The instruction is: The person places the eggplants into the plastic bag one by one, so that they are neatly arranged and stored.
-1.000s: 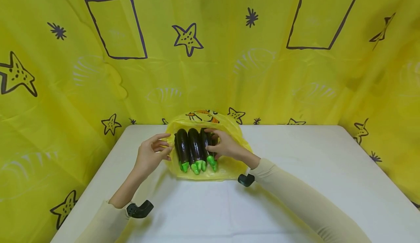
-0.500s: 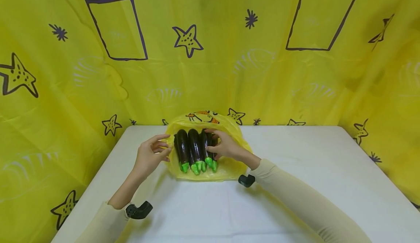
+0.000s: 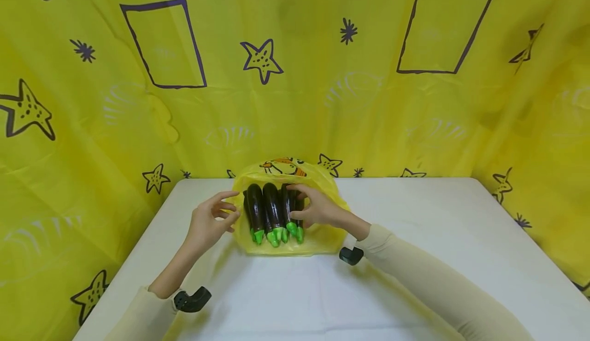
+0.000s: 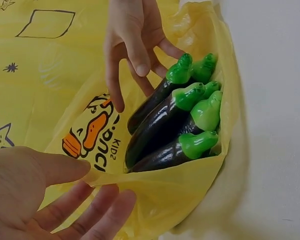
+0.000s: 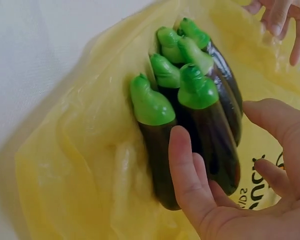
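Several glossy dark eggplants [image 3: 273, 205] with bright green stems lie side by side inside a yellow plastic bag [image 3: 286, 250], stems toward me. My right hand [image 3: 318, 212] reaches into the bag over the rightmost eggplants. In the right wrist view its fingers and thumb are spread around the upper eggplant [image 5: 215, 140], touching or very near it, without a firm grip. At the bag's left edge is my left hand [image 3: 205, 226], thumb and fingers apart. The left wrist view has its fingertips [image 4: 107, 200] against the bag's rim; a pinch on the film is not evident.
A white table [image 3: 405, 238] carries the bag near its far edge. Yellow sheeting [image 3: 295, 100] with drawn stars and frames hangs behind and at both sides. Black cartoon print and lettering mark the bag's far panel [image 4: 97, 132]. Each wrist wears a dark camera [image 3: 192, 300].
The eggplant under my right hand has settled slightly left against the others, and the right fingers have loosened around it. My left hand stays at the bag's edge. The head view shifts slightly.
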Tool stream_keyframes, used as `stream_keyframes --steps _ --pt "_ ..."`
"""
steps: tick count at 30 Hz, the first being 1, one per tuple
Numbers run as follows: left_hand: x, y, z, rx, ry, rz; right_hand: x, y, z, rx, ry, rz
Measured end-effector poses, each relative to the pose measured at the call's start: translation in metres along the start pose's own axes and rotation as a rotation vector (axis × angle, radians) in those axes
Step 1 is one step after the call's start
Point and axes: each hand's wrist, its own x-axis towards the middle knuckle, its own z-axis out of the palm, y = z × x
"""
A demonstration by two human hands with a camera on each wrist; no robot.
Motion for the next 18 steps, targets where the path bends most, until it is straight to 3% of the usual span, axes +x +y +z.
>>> stream_keyframes --steps 10,14,18 --pt "-0.006 0.003 -0.003 0.253 -0.071 0.136 -0.019 -0.011 -0.007 -0.062 -0.085 -0.08" --pt "-0.011 0.005 -0.004 0.301 -0.091 0.196 -0.029 -0.016 -0.009 -0.103 -0.114 -0.102" --pt "-0.016 0.005 -0.004 0.308 -0.086 0.208 -0.038 -0.017 -0.011 -0.137 -0.126 -0.132"
